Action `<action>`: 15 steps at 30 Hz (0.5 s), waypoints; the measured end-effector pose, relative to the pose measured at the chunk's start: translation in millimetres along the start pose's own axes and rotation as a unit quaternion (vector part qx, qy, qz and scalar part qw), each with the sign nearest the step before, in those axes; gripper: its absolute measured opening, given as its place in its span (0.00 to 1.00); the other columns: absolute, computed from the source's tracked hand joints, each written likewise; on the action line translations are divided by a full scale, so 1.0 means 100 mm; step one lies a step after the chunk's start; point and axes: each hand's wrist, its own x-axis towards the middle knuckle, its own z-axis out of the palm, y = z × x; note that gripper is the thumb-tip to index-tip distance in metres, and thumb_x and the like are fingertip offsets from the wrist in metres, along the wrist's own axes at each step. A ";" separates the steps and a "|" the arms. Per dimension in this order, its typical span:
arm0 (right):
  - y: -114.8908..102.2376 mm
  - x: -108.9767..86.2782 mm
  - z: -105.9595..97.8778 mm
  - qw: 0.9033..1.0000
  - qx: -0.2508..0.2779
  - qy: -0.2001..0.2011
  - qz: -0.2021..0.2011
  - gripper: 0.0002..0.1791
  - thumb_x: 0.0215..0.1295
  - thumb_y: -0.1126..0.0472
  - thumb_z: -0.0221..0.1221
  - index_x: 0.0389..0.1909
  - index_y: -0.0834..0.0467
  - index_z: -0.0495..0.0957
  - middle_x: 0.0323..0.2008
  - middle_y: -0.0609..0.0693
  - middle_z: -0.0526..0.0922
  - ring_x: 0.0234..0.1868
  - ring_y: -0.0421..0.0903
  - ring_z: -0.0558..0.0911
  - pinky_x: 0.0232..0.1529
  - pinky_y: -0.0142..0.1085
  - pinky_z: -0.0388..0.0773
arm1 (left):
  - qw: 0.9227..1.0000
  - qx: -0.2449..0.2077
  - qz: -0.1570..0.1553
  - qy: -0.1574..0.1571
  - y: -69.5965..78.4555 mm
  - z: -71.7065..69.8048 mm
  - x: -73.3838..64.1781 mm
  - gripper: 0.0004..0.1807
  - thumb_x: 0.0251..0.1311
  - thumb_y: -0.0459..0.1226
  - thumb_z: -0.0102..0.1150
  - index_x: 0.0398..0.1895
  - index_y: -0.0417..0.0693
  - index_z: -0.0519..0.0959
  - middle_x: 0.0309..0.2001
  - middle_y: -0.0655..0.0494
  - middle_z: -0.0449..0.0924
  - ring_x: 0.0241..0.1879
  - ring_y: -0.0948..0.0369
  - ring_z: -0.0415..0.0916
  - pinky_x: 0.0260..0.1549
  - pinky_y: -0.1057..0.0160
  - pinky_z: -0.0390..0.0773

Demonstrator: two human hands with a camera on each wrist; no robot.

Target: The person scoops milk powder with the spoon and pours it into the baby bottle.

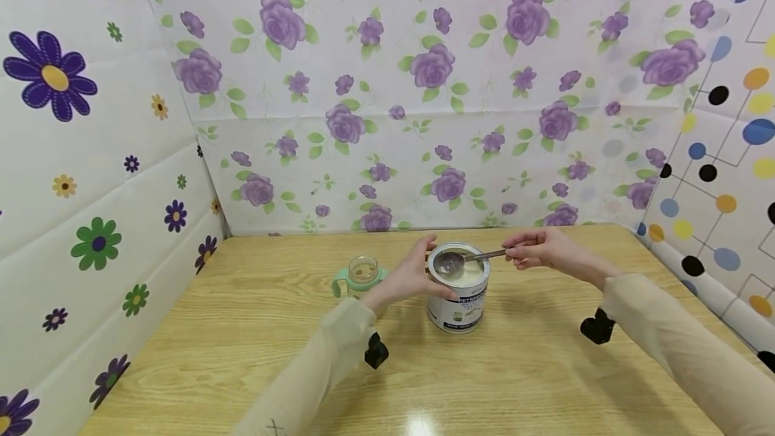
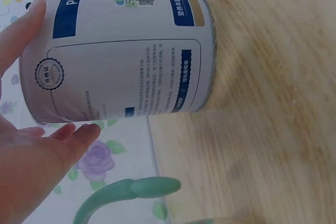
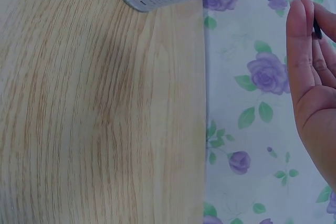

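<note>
A white metal can [image 1: 458, 313] with dark blue label bands stands upright on the wooden table, its top open, with pale powder [image 1: 467, 273] inside. My left hand [image 1: 407, 280] grips it near the rim from the left. In the left wrist view, thumb and fingers lie on opposite sides of the can [image 2: 118, 72]. Between thumb and fingertips, my right hand [image 1: 541, 249] pinches the handle of a metal spoon [image 1: 450, 262], whose round bowl is at the can's mouth above the powder. The spoon's handle end [image 3: 317, 31] shows past the fingers in the right wrist view.
Left of the can, partly behind my left forearm, stands a clear cup with mint-green handles [image 1: 340, 283]. Flower-printed sheeting [image 1: 375, 120] rises behind the table [image 1: 242, 328], with patterned sheets on both sides. Black wrist mounts [image 1: 598, 328] hang below my cuffs.
</note>
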 end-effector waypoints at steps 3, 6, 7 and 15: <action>-0.01 0.01 0.02 1.000 -0.004 0.007 0.005 0.24 0.59 0.65 0.60 0.53 0.74 0.67 0.42 0.61 0.78 0.39 0.52 0.78 0.45 0.49 0.72 | 1.000 -0.010 -0.007 0.004 -0.03 0.02 0.01 0.59 0.37 0.39 0.75 0.69 0.46 0.43 0.62 0.47 0.51 0.57 0.52 0.60 0.48 0.57 0.68; -0.03 0.01 0.04 1.000 -0.003 0.017 0.006 0.26 0.59 0.65 0.59 0.55 0.75 0.65 0.41 0.60 0.78 0.38 0.50 0.79 0.46 0.48 0.71 | 1.000 -0.014 -0.011 0.007 -0.06 0.04 0.02 0.57 0.38 0.40 0.75 0.69 0.46 0.45 0.63 0.46 0.51 0.57 0.53 0.60 0.48 0.56 0.67; -0.04 0.01 0.04 1.000 0.000 0.023 0.007 0.25 0.59 0.65 0.60 0.54 0.74 0.66 0.41 0.60 0.78 0.38 0.50 0.79 0.46 0.49 0.70 | 1.000 -0.011 -0.009 0.008 -0.07 0.04 0.02 0.57 0.38 0.40 0.75 0.68 0.46 0.45 0.63 0.47 0.51 0.57 0.53 0.60 0.48 0.56 0.67; -0.11 0.02 0.06 0.999 0.033 0.040 -0.014 0.23 0.58 0.65 0.60 0.53 0.71 0.70 0.45 0.58 0.76 0.42 0.48 0.78 0.45 0.43 0.72 | 0.999 -0.034 -0.001 0.004 -0.07 0.04 0.01 0.51 0.38 0.41 0.75 0.65 0.47 0.53 0.58 0.57 0.59 0.57 0.57 0.60 0.50 0.55 0.65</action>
